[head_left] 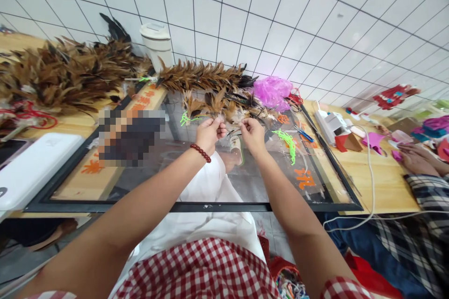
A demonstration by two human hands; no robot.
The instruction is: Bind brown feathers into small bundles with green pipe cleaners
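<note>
Feathers [228,107] (brown ones) lie just beyond the fingers [219,127].

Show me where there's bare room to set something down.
Bare glass lies between the forearms, inside the black frame; bare wood lies between the white cable and the neighbour's checked sleeve. The back is crowded: feathers, purple bag.

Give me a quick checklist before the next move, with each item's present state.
1. Left hand and right hand both visible: ok, over the glass top.
2. Grip secure: cannot tell, detail too small.
3. Room just beyond the hands: not ok, brown feathers lie there.
4. Blue tool apart from the hands: ok, right of the right hand.
5. Co-worker's hands out of the way: ok, far right.
</note>
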